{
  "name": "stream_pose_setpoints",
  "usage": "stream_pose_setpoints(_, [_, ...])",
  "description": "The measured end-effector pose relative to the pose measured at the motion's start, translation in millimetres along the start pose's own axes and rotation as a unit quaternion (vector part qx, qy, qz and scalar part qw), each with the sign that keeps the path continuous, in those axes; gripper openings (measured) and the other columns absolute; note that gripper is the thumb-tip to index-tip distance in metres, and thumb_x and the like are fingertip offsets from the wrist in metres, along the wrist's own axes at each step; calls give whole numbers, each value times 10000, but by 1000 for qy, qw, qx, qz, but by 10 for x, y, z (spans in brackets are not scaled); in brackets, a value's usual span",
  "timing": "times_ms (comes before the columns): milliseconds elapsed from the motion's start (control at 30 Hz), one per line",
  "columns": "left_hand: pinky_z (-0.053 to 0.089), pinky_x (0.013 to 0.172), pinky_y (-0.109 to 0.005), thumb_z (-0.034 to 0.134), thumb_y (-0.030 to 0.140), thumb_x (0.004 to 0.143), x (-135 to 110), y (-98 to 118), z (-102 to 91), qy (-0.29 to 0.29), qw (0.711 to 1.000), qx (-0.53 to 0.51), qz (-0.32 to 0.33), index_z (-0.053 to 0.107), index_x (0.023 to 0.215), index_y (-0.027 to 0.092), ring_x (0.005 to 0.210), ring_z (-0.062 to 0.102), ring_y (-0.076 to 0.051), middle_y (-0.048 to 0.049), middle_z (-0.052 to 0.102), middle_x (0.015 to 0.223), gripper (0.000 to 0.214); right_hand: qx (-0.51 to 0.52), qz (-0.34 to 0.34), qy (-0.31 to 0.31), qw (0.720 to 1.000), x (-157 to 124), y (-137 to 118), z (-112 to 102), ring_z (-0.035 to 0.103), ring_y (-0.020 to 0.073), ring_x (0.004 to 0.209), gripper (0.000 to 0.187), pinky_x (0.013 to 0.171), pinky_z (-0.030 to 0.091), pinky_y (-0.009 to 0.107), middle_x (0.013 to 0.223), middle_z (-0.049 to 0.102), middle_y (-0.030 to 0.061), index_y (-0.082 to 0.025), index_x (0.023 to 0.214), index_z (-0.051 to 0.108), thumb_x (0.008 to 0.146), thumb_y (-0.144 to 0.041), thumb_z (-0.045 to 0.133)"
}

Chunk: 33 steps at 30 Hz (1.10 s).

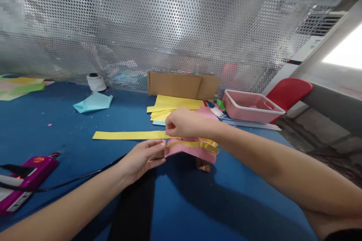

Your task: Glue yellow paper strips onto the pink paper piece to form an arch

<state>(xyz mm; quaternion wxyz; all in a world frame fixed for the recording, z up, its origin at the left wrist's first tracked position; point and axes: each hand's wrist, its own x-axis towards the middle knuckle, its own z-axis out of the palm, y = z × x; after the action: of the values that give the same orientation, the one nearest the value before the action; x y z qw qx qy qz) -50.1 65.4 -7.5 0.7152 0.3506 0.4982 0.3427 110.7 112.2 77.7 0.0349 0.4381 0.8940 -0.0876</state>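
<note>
A pink paper piece (207, 154) with a wavy yellow band (195, 144) along it is pinched at its left end by my left hand (144, 158). Just above that end is my right hand (186, 122), its fingers curled closed at a long yellow paper strip (127, 135). This strip runs out to the left, and my right hand hides its other end. Below the pink paper's right side, a brown folded piece (203, 165) shows; how the two join is hidden.
Yellow paper sheets (178, 101) lie before a cardboard piece (175, 84). A pink basket (251, 109) stands at right. Folded light-blue paper (94, 102) and a white roll (96, 82) are at left. A purple power strip (39, 169) trails a black cable (85, 175) toward my left arm.
</note>
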Motion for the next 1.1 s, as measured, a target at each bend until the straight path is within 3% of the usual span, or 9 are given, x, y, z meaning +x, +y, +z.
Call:
stream_pose_setpoints(100, [515, 631, -237, 793, 290, 685, 3, 57, -191, 15, 994, 107, 11, 654, 796, 146, 676, 637, -139, -25, 679, 745, 228, -11, -16, -48, 999, 109, -94, 34, 354, 84, 471, 154, 498, 249, 257, 501, 529, 0, -152, 585, 629, 702, -124, 531])
stream_pose_setpoints(167, [448, 571, -231, 777, 300, 679, -4, 103, -302, 32, 978, 199, 60, 640, 710, 162, 602, 572, -138, 3, 631, 647, 197, -22, -25, -74, 997, 163, -136, 50, 401, 101, 487, 141, 506, 262, 261, 521, 556, 18, -150, 587, 644, 684, -120, 545])
stream_pose_setpoints(233, [421, 607, -258, 717, 323, 726, -5, 140, -377, 55, 920, 345, 179, 632, 711, 185, 636, 554, -163, -4, 629, 675, 163, -31, -31, -86, 995, 196, -152, 63, 448, 120, 522, 137, 515, 272, 265, 574, 596, 39, -150, 633, 674, 690, -134, 551])
stream_pose_setpoints(333, [429, 829, -359, 624, 339, 793, 29, 156, -398, 57, 786, 505, 353, 648, 955, 205, 945, 590, -266, -83, 686, 1001, 212, -34, -37, -90, 995, 203, -137, 81, 493, 136, 571, 148, 530, 287, 265, 636, 633, 47, -161, 720, 711, 714, -180, 564])
stream_pose_setpoints(367, [408, 900, -385, 612, 328, 800, 52, 152, -383, 39, 770, 515, 376, 633, 1037, 203, 1043, 569, -289, -105, 673, 1098, 268, -33, -38, -89, 995, 194, -126, 89, 497, 137, 574, 150, 531, 288, 264, 635, 633, 43, -167, 728, 716, 721, -197, 569])
stream_pose_setpoints(433, [382, 949, -399, 592, 302, 809, 109, 139, -330, -7, 763, 521, 383, 620, 1073, 198, 1096, 557, -298, -116, 665, 1145, 285, -30, -37, -87, 995, 165, -101, 108, 484, 131, 563, 155, 525, 284, 263, 618, 622, 30, -178, 726, 717, 739, -230, 571])
stream_pose_setpoints(633, [391, 780, -344, 533, 267, 837, 248, 124, -160, -57, 767, 541, 340, 649, 833, 184, 842, 614, -246, -72, 715, 877, 142, -9, -23, -78, 997, 21, -39, 152, 381, 99, 496, 182, 484, 259, 249, 570, 563, -10, -189, 706, 687, 782, -277, 546])
stream_pose_setpoints(900, [356, 802, -354, 578, 362, 827, 235, 55, -106, -34, 771, 537, 340, 675, 821, 201, 831, 577, -235, -62, 710, 835, 189, 25, -19, -88, 996, -84, 12, 169, 352, 93, 468, 196, 466, 250, 249, 506, 507, -28, -186, 653, 643, 774, -300, 539])
stream_pose_setpoints(1100, [359, 767, -354, 607, 363, 818, 275, -2, -51, -26, 782, 513, 352, 678, 741, 221, 773, 584, -221, -49, 721, 791, 176, 31, -9, -95, 995, -138, 35, 173, 400, 101, 508, 178, 497, 271, 253, 550, 557, -14, -186, 682, 669, 779, -288, 559])
